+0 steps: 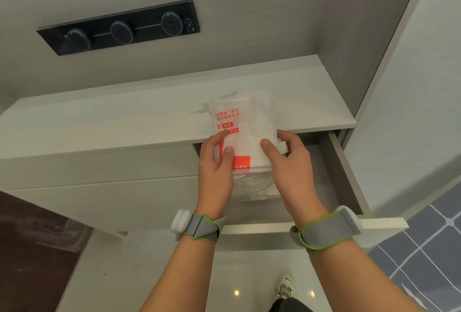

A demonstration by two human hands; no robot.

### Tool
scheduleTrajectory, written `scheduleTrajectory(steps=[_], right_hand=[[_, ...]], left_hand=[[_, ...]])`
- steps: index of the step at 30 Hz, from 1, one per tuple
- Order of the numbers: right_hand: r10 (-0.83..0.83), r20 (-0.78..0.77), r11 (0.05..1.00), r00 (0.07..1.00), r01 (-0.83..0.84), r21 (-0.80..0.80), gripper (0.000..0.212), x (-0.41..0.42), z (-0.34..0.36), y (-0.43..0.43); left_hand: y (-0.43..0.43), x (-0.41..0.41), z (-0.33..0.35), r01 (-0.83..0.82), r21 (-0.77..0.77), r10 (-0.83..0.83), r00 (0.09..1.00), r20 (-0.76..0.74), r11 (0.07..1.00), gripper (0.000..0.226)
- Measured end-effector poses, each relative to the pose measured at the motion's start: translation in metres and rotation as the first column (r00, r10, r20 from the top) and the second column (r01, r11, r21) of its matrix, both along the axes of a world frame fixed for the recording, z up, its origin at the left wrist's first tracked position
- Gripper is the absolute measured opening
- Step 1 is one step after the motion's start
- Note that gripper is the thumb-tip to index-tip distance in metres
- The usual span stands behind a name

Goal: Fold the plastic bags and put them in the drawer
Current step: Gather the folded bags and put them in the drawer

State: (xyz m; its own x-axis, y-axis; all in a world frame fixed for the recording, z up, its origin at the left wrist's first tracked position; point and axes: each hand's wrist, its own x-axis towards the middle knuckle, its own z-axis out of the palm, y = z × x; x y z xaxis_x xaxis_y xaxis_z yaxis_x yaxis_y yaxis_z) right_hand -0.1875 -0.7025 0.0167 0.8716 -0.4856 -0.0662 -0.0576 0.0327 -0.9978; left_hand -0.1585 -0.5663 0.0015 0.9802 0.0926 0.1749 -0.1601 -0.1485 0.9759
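Left hand (pixel 215 169), right hand (pixel 291 167) grip bags (pixel 249 122) over drawer (pixel 345 172).

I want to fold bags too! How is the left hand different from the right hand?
The left hand grips the folded white plastic bag by its red-printed side; the right hand, by its white side. The left hand's forefinger lies straight on top; the right hand's fingers curl round the edge. Both thumbs press on top.
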Motion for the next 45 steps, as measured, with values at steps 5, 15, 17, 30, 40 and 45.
scheduleTrajectory(steps=[5,15,17,30,40,45], right_hand=[[0.036,-0.049,0.999,0.998,-0.036,0.011,0.028,-0.007,-0.009,-0.001],[0.218,-0.292,0.97,0.931,-0.239,-0.038,0.028,0.005,-0.037,-0.011],[0.241,-0.327,0.961,0.914,-0.273,-0.055,0.025,0.011,-0.041,-0.013],[0.377,-0.517,0.819,0.768,-0.537,-0.201,0.029,0.057,-0.063,-0.029],[0.431,-0.668,0.667,0.607,-0.713,-0.217,0.031,0.09,-0.075,-0.028],[0.403,-0.7,0.628,0.59,-0.734,-0.258,0.034,0.099,-0.087,-0.025]], left_hand=[[0.007,-0.016,-0.009,-0.001,0.018,0.002,0.999,-0.047,1.0,0.032],[0.017,-0.014,-0.022,-0.034,0.134,0.065,0.969,-0.237,0.99,0.028],[0.018,-0.013,-0.024,-0.026,0.205,0.079,0.963,-0.257,0.978,0.028],[0.012,0.012,-0.026,0.22,0.594,0.081,0.895,-0.438,0.774,0.028],[0.008,0.036,-0.041,0.385,0.594,0.096,0.779,-0.619,0.706,0.043],[0.004,0.047,-0.051,0.397,0.605,0.118,0.763,-0.635,0.69,0.049]])
